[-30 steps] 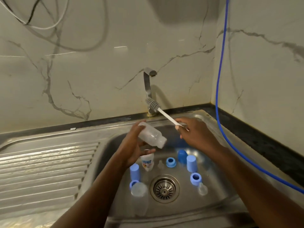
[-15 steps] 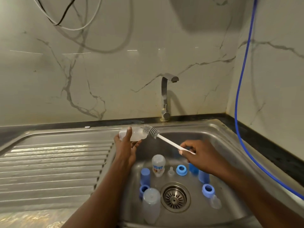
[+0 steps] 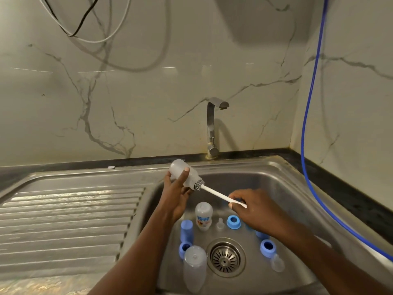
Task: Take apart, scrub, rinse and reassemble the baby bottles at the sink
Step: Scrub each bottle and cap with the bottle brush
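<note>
Left grip (image 3: 176, 196) is wrapped round a cloudy clear bottle (image 3: 182, 174), thumb across its side, holding it in the air over the back-left edge of the sink (image 3: 276, 188). The bottle is tilted, base up to the left, mouth down to the right. Right grip (image 3: 255, 211) pinches the white handle of the brush (image 3: 219, 195) near its end, and the grey bristle head sits right in the bottle's mouth, partly inside. Down in the basin, a printed bottle (image 3: 203, 216) stands upright behind the drain (image 3: 225, 257), a small clear teat (image 3: 220, 224) just beside it, then a blue ring (image 3: 233, 221). A blue cap (image 3: 186, 231) stands on the left, and another clear bottle (image 3: 194, 267) sits nearest the camera. The tap (image 3: 211, 128) shows no water.
</note>
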Tool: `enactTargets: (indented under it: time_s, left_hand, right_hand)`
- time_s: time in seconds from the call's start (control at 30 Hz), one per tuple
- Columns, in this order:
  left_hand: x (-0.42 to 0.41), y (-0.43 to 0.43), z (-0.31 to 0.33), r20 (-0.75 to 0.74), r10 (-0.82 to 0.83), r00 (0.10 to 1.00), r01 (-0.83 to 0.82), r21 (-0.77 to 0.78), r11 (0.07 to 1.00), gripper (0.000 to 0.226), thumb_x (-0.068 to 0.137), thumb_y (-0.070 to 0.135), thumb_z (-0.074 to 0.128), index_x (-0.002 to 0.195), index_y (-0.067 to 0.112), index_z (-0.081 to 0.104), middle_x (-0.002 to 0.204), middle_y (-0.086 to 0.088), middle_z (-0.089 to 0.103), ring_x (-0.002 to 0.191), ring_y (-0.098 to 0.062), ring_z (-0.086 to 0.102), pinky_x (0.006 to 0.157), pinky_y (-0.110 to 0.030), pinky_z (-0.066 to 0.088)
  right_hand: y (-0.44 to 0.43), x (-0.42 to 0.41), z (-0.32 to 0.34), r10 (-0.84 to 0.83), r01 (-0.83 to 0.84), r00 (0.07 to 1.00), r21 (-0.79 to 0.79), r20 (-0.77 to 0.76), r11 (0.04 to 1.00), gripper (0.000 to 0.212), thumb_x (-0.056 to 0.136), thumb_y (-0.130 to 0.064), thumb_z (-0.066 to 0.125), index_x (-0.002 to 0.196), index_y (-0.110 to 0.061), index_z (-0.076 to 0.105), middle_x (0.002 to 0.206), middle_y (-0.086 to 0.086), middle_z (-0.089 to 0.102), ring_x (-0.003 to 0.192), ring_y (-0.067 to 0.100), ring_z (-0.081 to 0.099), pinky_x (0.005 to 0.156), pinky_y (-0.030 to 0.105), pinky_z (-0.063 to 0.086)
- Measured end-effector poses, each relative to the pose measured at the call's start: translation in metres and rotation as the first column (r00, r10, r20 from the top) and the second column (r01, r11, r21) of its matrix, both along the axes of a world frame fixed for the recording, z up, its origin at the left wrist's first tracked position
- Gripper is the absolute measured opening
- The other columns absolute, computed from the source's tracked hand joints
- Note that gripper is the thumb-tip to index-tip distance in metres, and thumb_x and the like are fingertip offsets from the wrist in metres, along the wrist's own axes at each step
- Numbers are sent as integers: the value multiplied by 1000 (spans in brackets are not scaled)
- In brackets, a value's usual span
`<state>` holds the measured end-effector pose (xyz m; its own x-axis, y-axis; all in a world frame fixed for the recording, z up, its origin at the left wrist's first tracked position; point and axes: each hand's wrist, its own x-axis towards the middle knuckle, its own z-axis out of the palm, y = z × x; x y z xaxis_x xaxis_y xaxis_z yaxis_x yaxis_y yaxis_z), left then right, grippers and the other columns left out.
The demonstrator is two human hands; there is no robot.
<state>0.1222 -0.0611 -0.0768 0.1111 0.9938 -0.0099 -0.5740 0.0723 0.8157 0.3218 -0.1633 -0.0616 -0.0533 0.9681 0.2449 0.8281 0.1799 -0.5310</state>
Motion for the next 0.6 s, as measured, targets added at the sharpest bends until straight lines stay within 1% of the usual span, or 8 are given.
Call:
enactTargets:
  time_s: [0.1,0.2,0.27,0.33,0.4,0.47,0.53,0.6]
  left_hand:
    - [-1,2,1,72,13,997,-12,-23,1000,67,91,15,65,148,23,32,136,-22,51,116,-35,61,76,-36,61]
    - [-1,1,1,157,37,987,-15,-142,990,65,94,14,61,150,16,28,138,-26,48,118,-38,59,83,-42,56]
    - [-4,-2,6,258,-16,966,58,-158,986,56,97,18,55,147,6,32,139,-28,48,114,-39,61,82,-44,55]
    - [-9,-5,15,458,-112,882,181,-108,978,57,96,20,52,145,-1,32,139,-32,48,111,-40,62,80,-45,57]
    - [-9,-7,18,546,-159,823,246,-90,965,61,92,20,53,144,-3,33,138,-34,49,114,-41,60,83,-46,58]
    - [-4,-6,11,359,-139,923,203,-145,969,55,97,26,51,142,-2,38,131,-29,57,110,-36,62,88,-45,54]
    - [0,-4,3,64,-100,993,110,-170,979,57,95,41,54,136,2,47,115,-20,64,99,-28,63,82,-39,52]
    - [4,-4,3,-21,-88,996,84,-143,986,64,83,46,65,129,2,52,106,-16,65,94,-24,64,78,-33,53]
  right_hand:
    - [-1,-7,0,-20,19,999,21,26,1000,15,93,-33,56,107,-36,59,82,-7,63,72,11,60,66,28,49]
    - [-1,-19,3,6,-7,999,24,53,1000,16,93,-27,56,106,-32,65,79,-7,66,70,11,63,66,27,52]
    - [0,-25,8,45,-68,981,-114,-191,991,18,95,-23,56,103,-33,69,70,-5,66,54,8,60,51,22,47]
    - [-2,-25,18,13,-235,827,-325,-562,916,22,99,-23,52,105,-34,70,65,-1,63,41,6,46,38,19,36]
    - [-5,-23,22,-13,-351,720,-379,-694,856,25,101,-23,48,110,-31,70,64,0,60,41,4,41,37,16,31]
    - [-7,-26,20,1,-259,807,-352,-591,899,24,102,-23,47,110,-30,68,61,-2,59,41,4,43,38,18,33]
    - [-7,-29,17,23,-76,966,-199,-257,977,22,100,-21,47,91,-29,66,60,-2,57,48,11,55,44,25,39]
    - [-4,-28,14,29,-27,999,-63,40,998,27,98,-19,45,72,-24,51,64,0,53,65,24,58,59,36,42]
